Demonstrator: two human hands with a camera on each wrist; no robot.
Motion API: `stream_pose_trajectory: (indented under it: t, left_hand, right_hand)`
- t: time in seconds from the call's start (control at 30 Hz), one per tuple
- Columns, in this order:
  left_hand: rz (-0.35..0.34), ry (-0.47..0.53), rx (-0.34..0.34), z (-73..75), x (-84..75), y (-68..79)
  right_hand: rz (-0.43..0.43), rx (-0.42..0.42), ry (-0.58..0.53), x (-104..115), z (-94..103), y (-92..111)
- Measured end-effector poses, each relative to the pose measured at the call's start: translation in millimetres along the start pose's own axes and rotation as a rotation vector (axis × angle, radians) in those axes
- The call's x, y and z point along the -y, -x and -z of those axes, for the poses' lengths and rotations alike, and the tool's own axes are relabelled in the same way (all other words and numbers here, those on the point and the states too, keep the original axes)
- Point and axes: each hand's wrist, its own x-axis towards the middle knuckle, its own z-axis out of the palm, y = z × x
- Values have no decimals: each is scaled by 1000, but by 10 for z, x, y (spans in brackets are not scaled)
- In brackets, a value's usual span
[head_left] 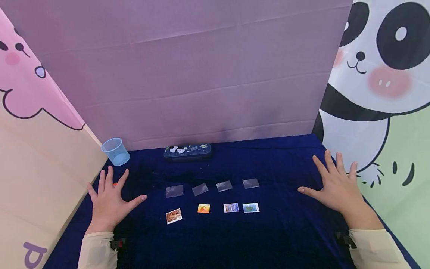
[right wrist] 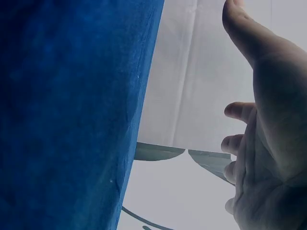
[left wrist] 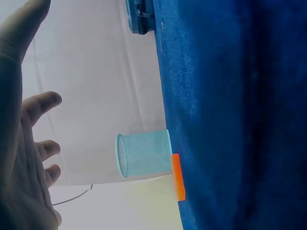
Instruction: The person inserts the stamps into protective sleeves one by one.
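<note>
My left hand (head_left: 109, 204) is spread with its fingers apart at the left of the dark blue cloth, holding nothing. On the right side my right hand (head_left: 340, 192) is likewise spread and bare. Between the hands lies a front row of small stamps: a brown one (head_left: 174, 216), an orange-yellow one (head_left: 203, 208), a blue-purple one (head_left: 231, 207) and a blue-green one (head_left: 251, 207). Behind them is a row of clear plastic sleeves (head_left: 174, 191), roughly one per stamp. An orange block (left wrist: 178, 177) is mostly hidden behind the left hand in the head view.
A light blue mesh pen cup (head_left: 115, 152) stands at the back left, beyond the left hand. At the back edge lies a dark blue pencil case (head_left: 187, 152) with a panda print. Fabric walls (head_left: 215, 74) enclose the blue cloth (head_left: 208, 246) at the back and both sides.
</note>
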Motion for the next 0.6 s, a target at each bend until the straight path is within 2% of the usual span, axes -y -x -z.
stream_pose_trajectory:
  t: [0.37, 0.6]
  left_hand:
    - [-8, -3, -8, 74, -43, -48]
    - [-28, -8, 35, 82, -131, -85]
  right_hand:
    - [7, 6, -10, 49, 11, -31]
    - [0, 18, -67, 110, 29, -92]
